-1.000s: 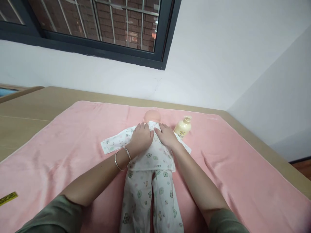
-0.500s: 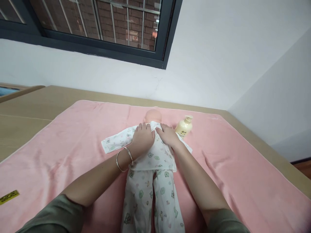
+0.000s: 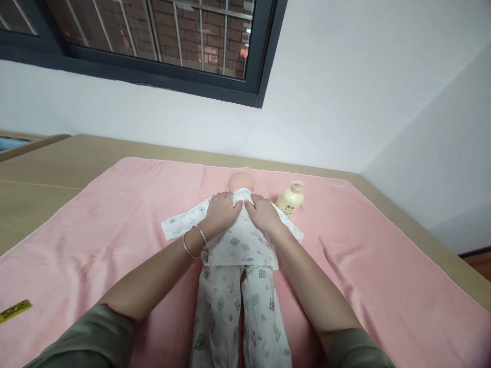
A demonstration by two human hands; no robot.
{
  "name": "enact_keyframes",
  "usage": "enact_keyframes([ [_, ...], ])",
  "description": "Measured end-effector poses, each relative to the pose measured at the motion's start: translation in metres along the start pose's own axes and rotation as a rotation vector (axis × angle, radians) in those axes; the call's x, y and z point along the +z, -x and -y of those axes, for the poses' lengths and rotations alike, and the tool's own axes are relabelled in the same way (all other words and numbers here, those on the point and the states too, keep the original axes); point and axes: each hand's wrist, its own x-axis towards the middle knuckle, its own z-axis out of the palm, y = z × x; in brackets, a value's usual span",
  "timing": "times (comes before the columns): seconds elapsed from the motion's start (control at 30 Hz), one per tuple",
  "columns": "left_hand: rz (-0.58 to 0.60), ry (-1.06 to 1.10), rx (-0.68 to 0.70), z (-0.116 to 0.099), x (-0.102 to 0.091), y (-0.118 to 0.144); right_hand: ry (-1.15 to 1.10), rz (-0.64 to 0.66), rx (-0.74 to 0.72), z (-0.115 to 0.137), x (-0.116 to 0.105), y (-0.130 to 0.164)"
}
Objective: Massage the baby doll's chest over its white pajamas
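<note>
A baby doll [image 3: 241,182] with a bare, smooth head lies stretched out on the pink blanket. It wears a white top [image 3: 241,250] with a small printed pattern and matching white trousers [image 3: 218,306]. My left hand [image 3: 222,212] rests flat over the doll's left-of-view shoulder, thumb pointing inward. On the other shoulder lies my right hand [image 3: 264,212], its fingers reaching over the top edge. Both thumbs nearly meet near the collar. Which way the doll's face is turned cannot be made out. A silver bangle [image 3: 184,245] circles my left wrist.
A cream pump bottle [image 3: 290,199] stands on the pink blanket [image 3: 115,230], right of the doll. A yellow-and-black strip [image 3: 15,311] lies at the far left. Beneath is a wooden surface [image 3: 46,163], bounded by a white wall with a dark-framed window [image 3: 161,71].
My left hand has slid slightly outward to the left over the shoulder. The right hand has shifted only a little, and the top's collar sits slightly higher.
</note>
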Motion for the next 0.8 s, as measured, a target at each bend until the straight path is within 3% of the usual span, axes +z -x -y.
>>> enact_keyframes([
  [0.3, -0.006, -0.024, -0.013, -0.003, -0.002, 0.002, -0.051, -0.029, -0.007, -0.01, 0.007, -0.007],
  [0.53, -0.093, -0.128, 0.039, -0.019, -0.002, 0.023, -0.162, -0.022, -0.057, -0.024, 0.005, -0.012],
  [0.63, -0.086, -0.115, 0.085, -0.015, -0.003, 0.021, -0.102, -0.015, -0.051, -0.016, 0.002, -0.008],
  [0.8, 0.009, 0.043, 0.041, 0.003, -0.005, 0.001, 0.091, 0.011, 0.036, 0.016, -0.002, 0.012],
])
